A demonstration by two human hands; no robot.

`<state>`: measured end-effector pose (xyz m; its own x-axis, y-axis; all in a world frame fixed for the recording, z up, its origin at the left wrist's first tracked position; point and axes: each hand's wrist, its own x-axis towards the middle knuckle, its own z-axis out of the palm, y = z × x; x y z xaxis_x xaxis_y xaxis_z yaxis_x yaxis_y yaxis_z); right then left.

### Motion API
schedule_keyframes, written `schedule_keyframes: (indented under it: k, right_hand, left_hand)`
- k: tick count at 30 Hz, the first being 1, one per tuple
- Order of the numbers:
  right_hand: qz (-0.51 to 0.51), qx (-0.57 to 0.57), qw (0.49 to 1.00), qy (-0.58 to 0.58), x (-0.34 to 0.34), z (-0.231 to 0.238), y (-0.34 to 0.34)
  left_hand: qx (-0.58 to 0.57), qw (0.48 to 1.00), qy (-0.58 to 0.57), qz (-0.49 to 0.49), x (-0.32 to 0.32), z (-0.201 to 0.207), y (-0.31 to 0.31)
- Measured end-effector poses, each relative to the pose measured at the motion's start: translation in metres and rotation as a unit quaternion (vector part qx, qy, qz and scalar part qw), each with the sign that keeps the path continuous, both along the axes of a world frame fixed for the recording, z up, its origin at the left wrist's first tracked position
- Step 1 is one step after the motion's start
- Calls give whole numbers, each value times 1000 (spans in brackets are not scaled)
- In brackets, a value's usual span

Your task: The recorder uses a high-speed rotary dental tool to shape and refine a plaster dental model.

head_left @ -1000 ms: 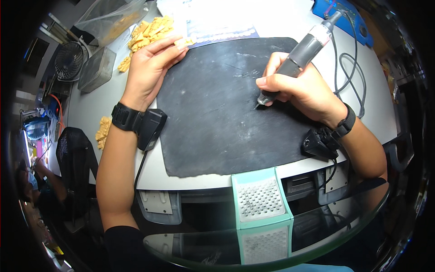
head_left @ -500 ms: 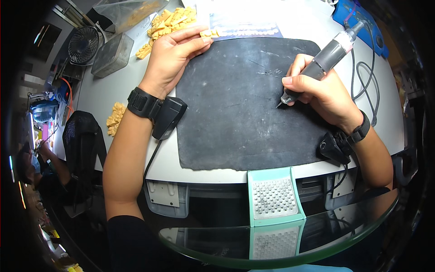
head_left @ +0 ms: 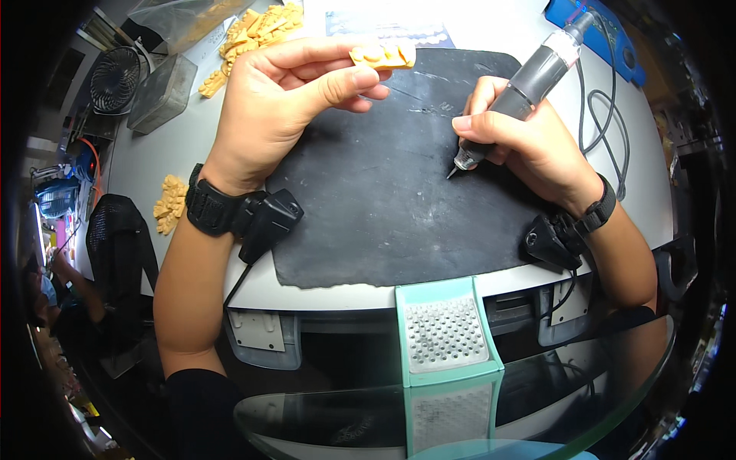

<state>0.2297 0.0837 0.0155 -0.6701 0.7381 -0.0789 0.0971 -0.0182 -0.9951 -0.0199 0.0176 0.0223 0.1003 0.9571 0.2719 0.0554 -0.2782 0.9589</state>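
My left hand point(head_left: 270, 107) is closed, pinching a small yellow dental model piece point(head_left: 392, 57) between thumb and fingers above the far part of a black mat point(head_left: 383, 207). Tooth shapes show along the piece. Held like a pen, a grey and black rotary handpiece point(head_left: 524, 86) lies in my right hand point(head_left: 533, 146). Its thin pointed bur point(head_left: 451, 174) tilts down to the left over the mat; whether it touches the mat I cannot tell. The tool and the model piece are apart.
Yellow model pieces point(head_left: 264, 29) lie piled at the far left, with more point(head_left: 170, 204) beside my left forearm. A grey metal box point(head_left: 162, 93) and fan point(head_left: 119, 80) stand left. The handpiece cord point(head_left: 606, 100) loops near a blue unit point(head_left: 606, 46). A green-framed grater point(head_left: 446, 330) juts from the near edge.
My left hand has lifted the model piece from beside the pile and brought it right, over the mat. My right hand keeps hold of the handpiece. The whole view has shifted slightly.
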Motion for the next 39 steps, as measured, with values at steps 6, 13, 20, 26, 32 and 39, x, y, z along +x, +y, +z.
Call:
schedule_keyframes:
  k: [6, 13, 20, 26, 32, 39]
  right_hand:
    - [12, 22, 999, -32, 4, 0, 1]
    - [3, 24, 1000, 2, 2, -2, 0]
    - [7, 27, 1000, 0, 2, -2, 0]
    - [5, 51, 999, -16, 2, -1, 0]
    - [16, 26, 999, -38, 3, 1, 1]
    - [15, 31, 999, -41, 4, 0, 1]
  left_hand:
    - [24, 1000, 11, -15, 5, 0, -3]
    - [17, 1000, 24, -6, 5, -3, -2]
    - [17, 1000, 14, -13, 3, -4, 0]
    - [16, 999, -6, -37, 1, -5, 2]
    - [16, 999, -13, -44, 0, -7, 2]
    - [13, 999, -6, -38, 2, -6, 1]
